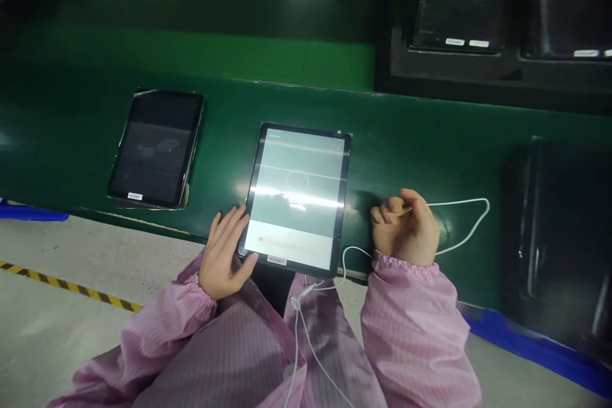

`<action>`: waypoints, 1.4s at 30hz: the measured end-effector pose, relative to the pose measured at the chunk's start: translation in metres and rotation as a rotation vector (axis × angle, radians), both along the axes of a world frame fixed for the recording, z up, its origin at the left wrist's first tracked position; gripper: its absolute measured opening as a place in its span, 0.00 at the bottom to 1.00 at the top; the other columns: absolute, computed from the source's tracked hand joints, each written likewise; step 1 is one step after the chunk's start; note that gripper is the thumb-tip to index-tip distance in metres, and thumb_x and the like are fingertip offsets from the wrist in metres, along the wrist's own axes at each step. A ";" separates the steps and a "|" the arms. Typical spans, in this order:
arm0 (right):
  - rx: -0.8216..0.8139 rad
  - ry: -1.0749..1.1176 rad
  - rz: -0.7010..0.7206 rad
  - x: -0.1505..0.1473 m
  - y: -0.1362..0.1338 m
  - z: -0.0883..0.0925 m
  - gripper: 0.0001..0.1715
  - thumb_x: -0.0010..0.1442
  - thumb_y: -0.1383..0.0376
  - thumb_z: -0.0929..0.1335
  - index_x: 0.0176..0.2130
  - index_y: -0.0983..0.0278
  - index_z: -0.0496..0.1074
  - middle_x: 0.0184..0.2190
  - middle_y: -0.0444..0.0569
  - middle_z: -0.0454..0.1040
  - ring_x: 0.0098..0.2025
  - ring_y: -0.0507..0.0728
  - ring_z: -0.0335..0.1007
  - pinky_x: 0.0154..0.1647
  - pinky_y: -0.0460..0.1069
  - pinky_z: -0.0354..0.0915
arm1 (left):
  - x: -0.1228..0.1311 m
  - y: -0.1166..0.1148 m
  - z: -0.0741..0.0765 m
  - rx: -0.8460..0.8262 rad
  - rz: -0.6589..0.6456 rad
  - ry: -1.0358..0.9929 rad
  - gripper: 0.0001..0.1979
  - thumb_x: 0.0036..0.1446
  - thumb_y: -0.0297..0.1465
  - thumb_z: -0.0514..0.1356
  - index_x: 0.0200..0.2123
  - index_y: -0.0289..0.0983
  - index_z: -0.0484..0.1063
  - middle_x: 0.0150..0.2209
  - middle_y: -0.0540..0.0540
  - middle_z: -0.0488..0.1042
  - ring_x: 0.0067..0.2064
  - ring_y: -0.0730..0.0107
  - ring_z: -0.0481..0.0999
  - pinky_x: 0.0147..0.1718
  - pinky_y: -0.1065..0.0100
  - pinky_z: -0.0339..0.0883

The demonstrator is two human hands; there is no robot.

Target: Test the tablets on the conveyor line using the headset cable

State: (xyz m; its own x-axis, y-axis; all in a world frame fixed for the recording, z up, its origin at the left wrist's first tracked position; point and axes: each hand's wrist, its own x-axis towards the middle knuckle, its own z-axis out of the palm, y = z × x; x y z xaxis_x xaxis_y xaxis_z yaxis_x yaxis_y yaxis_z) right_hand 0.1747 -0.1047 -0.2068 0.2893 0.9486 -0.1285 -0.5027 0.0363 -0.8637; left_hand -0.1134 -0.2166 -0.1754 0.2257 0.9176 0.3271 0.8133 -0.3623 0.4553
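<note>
The left hand (224,260) lies spread against a black-framed, bright rectangular tablet (297,201) between both hands; the right hand (406,229) curls, pinching a thin white cable (459,201). Beyond stretches a glossy green surface (421,146).

A glossy dark-green tabletop (227,134) stands over a pale floor (43,338) marked with yellow-and-black striped tape (71,284).

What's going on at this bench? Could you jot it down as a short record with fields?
Surface: green bench
Lit tablet: screen on, in front of the person
Dark tablet: screen dark, left of the lit one
Left hand: spread, at the lit tablet's left edge
Right hand: curled, right of the lit tablet; contents unclear
White cord: looped beside the right hand
</note>
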 end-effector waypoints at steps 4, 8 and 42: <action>0.043 0.024 0.022 0.001 -0.001 -0.003 0.13 0.49 0.54 0.73 0.33 0.58 0.73 0.20 0.38 0.57 0.19 0.48 0.47 0.22 0.46 0.48 | 0.015 0.002 0.000 0.069 0.037 0.092 0.28 0.67 0.32 0.51 0.69 0.40 0.51 0.67 0.34 0.59 0.71 0.52 0.51 0.66 0.38 0.43; 0.034 0.013 0.005 0.002 -0.003 -0.006 0.11 0.49 0.55 0.73 0.32 0.58 0.74 0.21 0.39 0.59 0.19 0.48 0.48 0.22 0.46 0.50 | 0.036 0.004 0.011 0.118 -0.056 0.154 0.23 0.67 0.37 0.51 0.64 0.43 0.61 0.72 0.38 0.45 0.73 0.45 0.39 0.65 0.33 0.34; 0.065 -0.030 0.020 -0.001 0.000 -0.008 0.16 0.47 0.57 0.73 0.39 0.55 0.79 0.24 0.45 0.71 0.19 0.50 0.54 0.19 0.48 0.55 | -0.008 0.028 0.021 0.330 -0.089 0.046 0.24 0.68 0.37 0.46 0.64 0.41 0.61 0.68 0.40 0.59 0.71 0.52 0.52 0.67 0.40 0.39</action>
State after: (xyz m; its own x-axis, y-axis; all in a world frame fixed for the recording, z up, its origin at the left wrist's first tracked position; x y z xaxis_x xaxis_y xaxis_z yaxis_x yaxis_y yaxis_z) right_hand 0.1735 -0.1049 -0.2150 0.2733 0.9602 -0.0584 -0.4778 0.0828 -0.8745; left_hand -0.1215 -0.1890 -0.1540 0.3214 0.7400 0.5909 0.7888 -0.5544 0.2653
